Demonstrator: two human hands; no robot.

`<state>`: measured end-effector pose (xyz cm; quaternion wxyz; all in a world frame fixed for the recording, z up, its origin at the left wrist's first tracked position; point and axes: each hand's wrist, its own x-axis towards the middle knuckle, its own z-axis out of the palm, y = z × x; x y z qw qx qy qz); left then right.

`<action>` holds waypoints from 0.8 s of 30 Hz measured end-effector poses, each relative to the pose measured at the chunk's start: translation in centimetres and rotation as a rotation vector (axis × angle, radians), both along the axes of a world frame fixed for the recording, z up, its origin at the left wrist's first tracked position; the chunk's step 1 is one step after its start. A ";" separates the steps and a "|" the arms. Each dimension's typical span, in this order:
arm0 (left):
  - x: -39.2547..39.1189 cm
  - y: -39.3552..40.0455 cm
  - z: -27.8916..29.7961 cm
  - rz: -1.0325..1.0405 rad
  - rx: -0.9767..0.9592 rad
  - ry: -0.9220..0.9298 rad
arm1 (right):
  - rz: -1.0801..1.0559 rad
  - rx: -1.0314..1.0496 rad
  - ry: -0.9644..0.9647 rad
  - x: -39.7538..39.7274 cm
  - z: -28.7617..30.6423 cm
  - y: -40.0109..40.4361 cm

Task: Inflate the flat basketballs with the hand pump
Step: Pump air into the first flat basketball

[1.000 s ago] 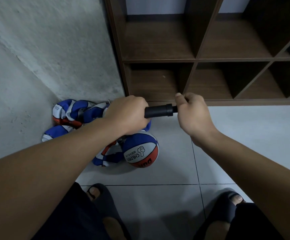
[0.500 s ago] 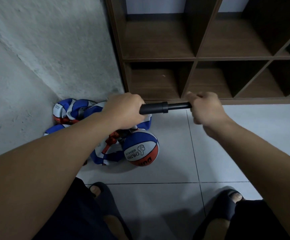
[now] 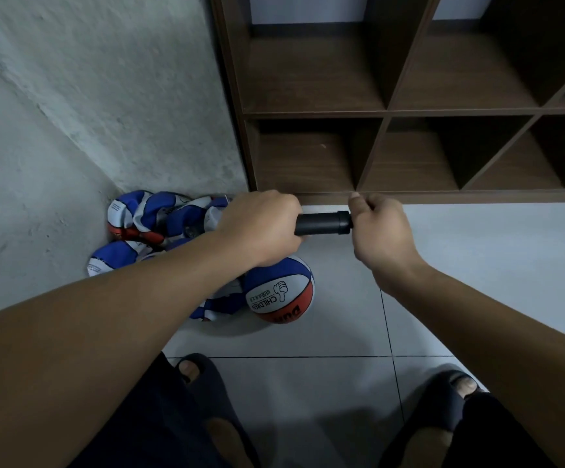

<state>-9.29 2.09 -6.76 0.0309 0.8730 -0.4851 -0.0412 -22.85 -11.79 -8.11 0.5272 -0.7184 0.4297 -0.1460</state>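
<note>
A black hand pump [image 3: 323, 223] lies level between my hands above the floor. My left hand [image 3: 261, 228] is closed around the pump's barrel end. My right hand [image 3: 380, 231] is closed on the pump's handle, pressed up against the barrel's collar, so no rod shows. Below my left hand sits a round blue, white and red basketball [image 3: 281, 292] on the tiles. Several flat, crumpled basketballs [image 3: 152, 217] in the same colours lie heaped in the corner. The pump's needle end is hidden behind my left hand.
A dark wooden cubby shelf [image 3: 409, 113] stands just beyond my hands, its base on the floor. A rough concrete wall [image 3: 88, 96] closes the left side. My feet in dark sandals [image 3: 200, 376] rest on the pale tiles [image 3: 477, 265] below.
My right hand has pushed the handle back in toward the barrel; half a second ago the rod was drawn out to the right. My left hand stayed put.
</note>
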 end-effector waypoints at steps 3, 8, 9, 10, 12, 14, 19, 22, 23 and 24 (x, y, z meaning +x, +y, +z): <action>-0.3 0.0 -0.2 -0.011 0.002 0.012 | 0.008 0.003 0.020 -0.1 0.1 0.0; 0.1 0.2 -0.1 -0.016 0.002 0.041 | 0.050 0.013 0.027 0.0 0.5 -0.5; 0.3 0.2 0.0 -0.013 0.005 0.061 | 0.054 0.013 0.035 0.1 0.7 -0.7; 0.6 0.3 0.1 -0.003 0.009 0.089 | 0.046 0.005 0.043 0.1 0.9 -1.1; 1.7 0.7 0.5 0.029 0.023 0.145 | -0.024 -0.023 0.045 0.2 1.5 -2.8; 3.0 1.2 0.9 0.070 0.035 0.160 | -0.114 0.016 0.031 0.0 2.2 -4.8; 3.6 1.7 1.4 0.112 0.070 0.178 | -0.133 -0.015 0.032 -0.5 2.5 -5.5; 2.2 0.9 1.4 0.090 0.033 0.173 | -0.063 -0.140 0.019 -0.4 2.7 -3.2; 1.7 0.7 1.4 0.082 0.012 0.181 | -0.040 -0.173 0.013 -0.3 2.9 -2.5; 1.3 0.5 1.5 0.075 0.000 0.190 | -0.021 -0.193 0.003 -0.2 3.2 -2.0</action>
